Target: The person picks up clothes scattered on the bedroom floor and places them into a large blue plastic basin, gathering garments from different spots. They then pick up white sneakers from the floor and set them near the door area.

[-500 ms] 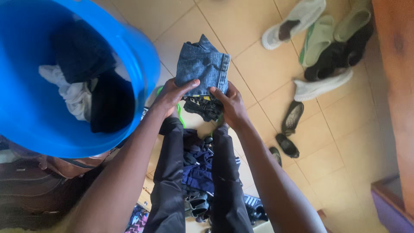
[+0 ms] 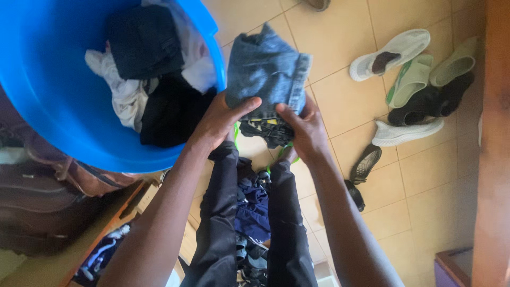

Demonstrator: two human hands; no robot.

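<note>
Both my hands hold a folded blue denim garment (image 2: 267,72) in front of me, above the tiled floor. My left hand (image 2: 222,118) grips its lower left edge, right beside the rim of a big blue plastic basin (image 2: 50,114). My right hand (image 2: 303,126) grips its lower right edge. A darker patterned cloth (image 2: 265,133) hangs under the denim between my hands. The basin holds black, dark blue and white clothes (image 2: 146,79). My legs in dark trousers (image 2: 220,223) show below.
Several shoes and slippers, white, green and black (image 2: 411,85), lie on the tan tiles at the right. A wooden edge (image 2: 491,149) runs down the far right. More clothes (image 2: 252,212) lie between my legs. A brown bag (image 2: 42,196) sits at the left.
The denim garment and both hands are closer to the camera and nearer the basin's rim; the view has shifted, so the basin and shoes appear larger.
</note>
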